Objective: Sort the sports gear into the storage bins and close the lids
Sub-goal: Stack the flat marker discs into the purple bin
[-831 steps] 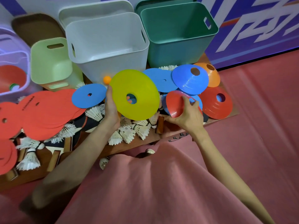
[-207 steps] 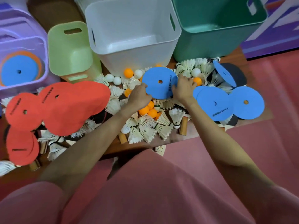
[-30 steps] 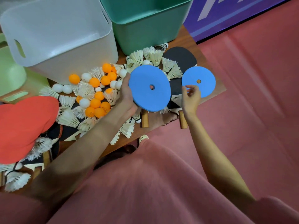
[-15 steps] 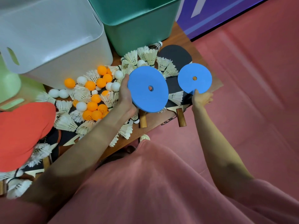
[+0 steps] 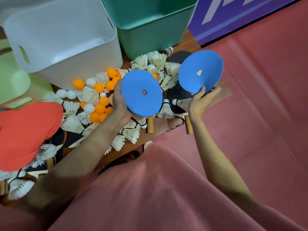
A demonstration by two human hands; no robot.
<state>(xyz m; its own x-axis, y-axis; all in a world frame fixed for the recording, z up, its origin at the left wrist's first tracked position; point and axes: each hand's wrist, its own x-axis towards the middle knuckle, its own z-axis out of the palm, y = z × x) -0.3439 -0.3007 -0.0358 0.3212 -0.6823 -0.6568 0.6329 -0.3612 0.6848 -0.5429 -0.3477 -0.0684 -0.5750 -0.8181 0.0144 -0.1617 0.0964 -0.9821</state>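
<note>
Disc-gathering step: left hand (image 5: 120, 101) grips blue stack (image 5: 141, 93), right hand (image 5: 200, 101) pinches single disc (image 5: 200, 71), which next belongs on stack.

No text, label, brand or number can be read. The blue discs (image 5: 141, 93) held up over the desk show plain faces. The purple banner (image 5: 233, 15) beyond the desk's far right corner bears large pale strokes, cut off by the frame's top edge and not legible as any letter or sign.
</note>
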